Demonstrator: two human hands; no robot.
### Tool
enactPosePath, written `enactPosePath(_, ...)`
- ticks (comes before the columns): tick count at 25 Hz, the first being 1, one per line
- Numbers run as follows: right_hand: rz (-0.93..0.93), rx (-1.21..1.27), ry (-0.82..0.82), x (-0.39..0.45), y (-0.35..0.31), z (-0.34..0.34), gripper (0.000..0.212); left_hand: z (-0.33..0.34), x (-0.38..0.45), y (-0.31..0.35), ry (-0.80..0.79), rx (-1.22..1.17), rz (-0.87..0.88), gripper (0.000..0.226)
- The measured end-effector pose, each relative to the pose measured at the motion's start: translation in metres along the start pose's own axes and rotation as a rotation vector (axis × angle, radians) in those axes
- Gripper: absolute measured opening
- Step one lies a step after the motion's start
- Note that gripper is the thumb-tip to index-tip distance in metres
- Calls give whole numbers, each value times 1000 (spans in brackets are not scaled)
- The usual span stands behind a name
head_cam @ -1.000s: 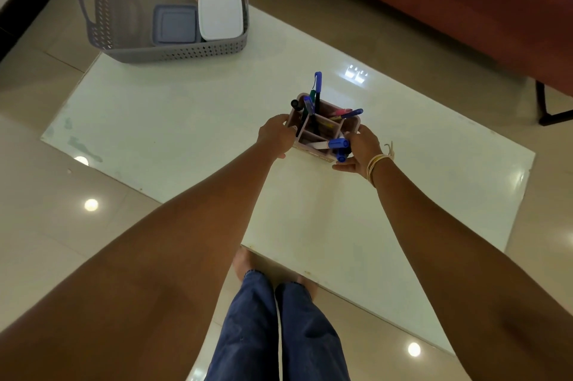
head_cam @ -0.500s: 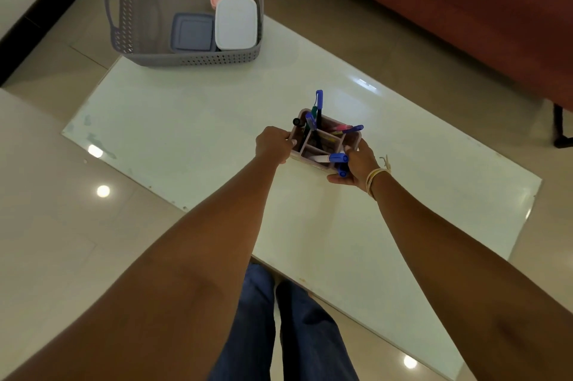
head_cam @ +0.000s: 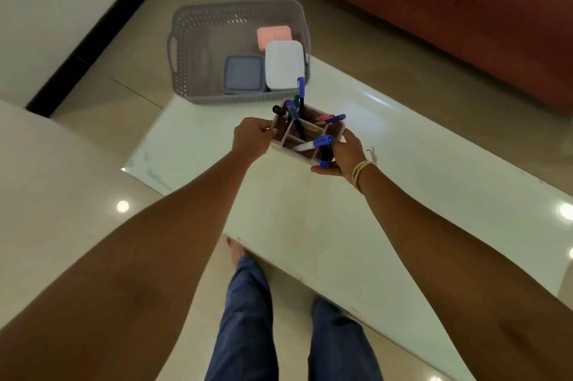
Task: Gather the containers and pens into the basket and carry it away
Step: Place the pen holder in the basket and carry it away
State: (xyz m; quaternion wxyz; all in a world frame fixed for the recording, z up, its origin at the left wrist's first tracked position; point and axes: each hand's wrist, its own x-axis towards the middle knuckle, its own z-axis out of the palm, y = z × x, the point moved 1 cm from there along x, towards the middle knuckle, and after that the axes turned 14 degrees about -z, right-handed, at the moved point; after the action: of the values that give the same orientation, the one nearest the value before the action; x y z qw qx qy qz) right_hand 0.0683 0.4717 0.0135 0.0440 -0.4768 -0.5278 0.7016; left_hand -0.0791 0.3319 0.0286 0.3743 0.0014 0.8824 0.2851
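- The person is holding a pen holder (head_cam: 307,135) with both hands, above the white table (head_cam: 387,194) and just in front of the grey basket (head_cam: 198,49).
- The left hand (head_cam: 251,139) is gripping the holder's left side, the fingers curled together around its edge.
- The right hand (head_cam: 344,153) is gripping the right near corner, the fingers wrapped under and around it; a thin bangle (head_cam: 361,171) is sitting on that wrist.
- The holder is divided in compartments, and several pens are standing or leaning in them: a tall blue pen (head_cam: 301,92) is pointing up at the far side, a white marker with blue cap (head_cam: 314,144) is lying across the near compartment, and a pink one (head_cam: 325,117) is leaning to the right.
- The basket is standing on the far corner of the table, partly over the edge.
- Three containers are lying inside it, against its right side: a pink container (head_cam: 274,36) at the back, a white container (head_cam: 284,64) in front of it, and a blue-grey container (head_cam: 243,73) just beside the white one on the left.
- The left half of the basket floor is showing bare.
- The tall pen is overlapping the basket's near right corner in the view.
- A red-brown sofa (head_cam: 434,2) is standing behind the table, well apart from the hands.
- The person's legs in blue trousers (head_cam: 248,318) are standing on the tiled floor (head_cam: 77,194) at the near edge of the table.
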Motion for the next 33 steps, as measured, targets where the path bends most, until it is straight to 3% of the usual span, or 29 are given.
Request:
enactPosePath(5,-22,58,-39,18,-60,107,28,-114,45,14,63,-15,41,24)
enactPosePath(9,-55,88,17,55,-104,176,38,-173,98,29,111,-129,11,26)
enactPosePath(12,-129,-7,49,95,-137,206,23,-192,137,34,125,-185,-30,26)
enactPosePath(16,-164,-251,60,158,-175,227,20,-197,183,24,223,-48,7,32)
enactPosePath(20,-167,-493,15,198,-187,242,27,-189,217,0,116,-37,-147,70)
enactPosePath(23,-123,-442,21,208,-196,254,27,-178,225,-12,0,-49,-230,62)
enactPosePath(26,-103,-539,5,215,-205,261,29,-171,230,-18,-47,-104,-238,45)
enactPosePath(29,-87,-599,-2,218,-202,263,30,-165,232,-26,-87,-171,-277,49)
enactPosePath(33,78,-498,-44,217,-184,250,36,-162,232,-30,-107,-209,-293,52)
